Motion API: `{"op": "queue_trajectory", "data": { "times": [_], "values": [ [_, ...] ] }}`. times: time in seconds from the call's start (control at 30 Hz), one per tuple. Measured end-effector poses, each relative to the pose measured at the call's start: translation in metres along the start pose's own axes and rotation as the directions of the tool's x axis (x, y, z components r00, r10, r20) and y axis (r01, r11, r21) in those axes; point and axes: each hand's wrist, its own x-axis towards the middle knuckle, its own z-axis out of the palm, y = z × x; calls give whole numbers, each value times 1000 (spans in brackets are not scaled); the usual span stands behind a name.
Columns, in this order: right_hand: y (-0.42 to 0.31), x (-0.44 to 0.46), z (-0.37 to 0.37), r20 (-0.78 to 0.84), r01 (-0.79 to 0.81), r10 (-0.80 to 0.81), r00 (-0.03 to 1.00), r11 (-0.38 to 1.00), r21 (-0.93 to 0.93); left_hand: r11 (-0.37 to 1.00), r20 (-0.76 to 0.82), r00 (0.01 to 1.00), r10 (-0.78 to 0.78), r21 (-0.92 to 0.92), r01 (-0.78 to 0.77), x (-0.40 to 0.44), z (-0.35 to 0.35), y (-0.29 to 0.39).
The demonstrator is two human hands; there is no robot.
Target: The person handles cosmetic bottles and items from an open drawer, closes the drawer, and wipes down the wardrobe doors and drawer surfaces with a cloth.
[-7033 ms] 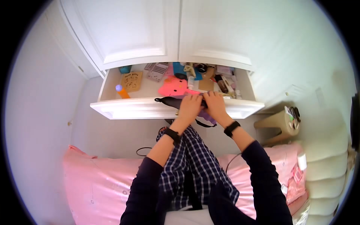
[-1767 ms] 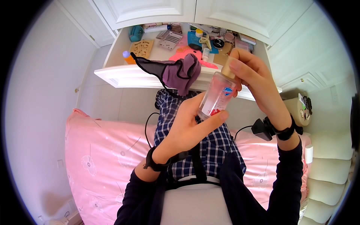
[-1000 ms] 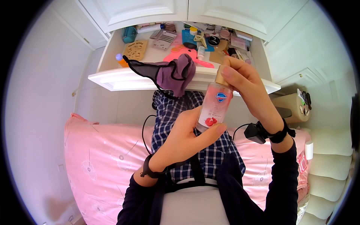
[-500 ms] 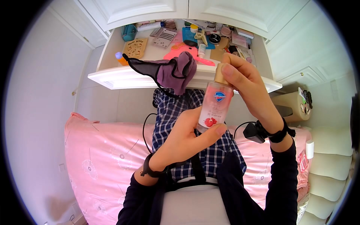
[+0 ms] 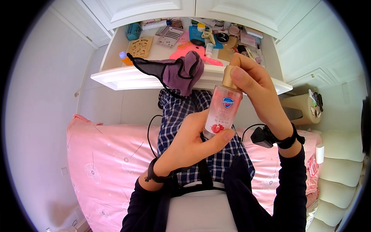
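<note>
One bottle [image 5: 223,110] with one cap [image 5: 228,78] was tilted in front of the one open drawer [image 5: 119,79]. The grip of the left hand [image 5: 189,137] was closed around its lower part; the grip of the right hand [image 5: 255,83] pinched the cap. One purple cloth [image 5: 181,76] hung over the drawer's front.

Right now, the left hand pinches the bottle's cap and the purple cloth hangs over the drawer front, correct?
Wrong hand: the head view shows the right hand pinching the cap; the left hand supports the bottle. The rest is right.
</note>
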Motion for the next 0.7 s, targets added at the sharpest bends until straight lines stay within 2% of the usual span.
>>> {"op": "queue_trajectory", "data": {
  "times": [0.3,0.4,0.47,0.5,0.57,0.6,0.7],
  "values": [
    [3,-3,-2,0,22,-22,1000,1000,17,999,12,1000,-1,41,0,1,1,1],
    [4,-5,-3,14,46,-47,999,998,43,999,7,1000,-30,-26,30,3,3,-3],
    [6,-9,1,13,70,-72,997,993,91,999,-129,992,4,-36,-9,8,10,1],
    [5,-11,1,37,104,-106,994,994,43,999,-196,980,22,-38,-30,10,12,5],
    [-1,-17,-1,95,177,-172,981,983,-52,994,-224,973,54,-76,-73,12,8,12],
    [-7,-22,-6,136,108,-93,986,988,-112,991,-241,968,71,-96,-97,13,6,14],
    [-5,-27,-11,159,200,-169,973,959,-202,967,-179,958,224,163,-196,16,2,14]
  ]
}}
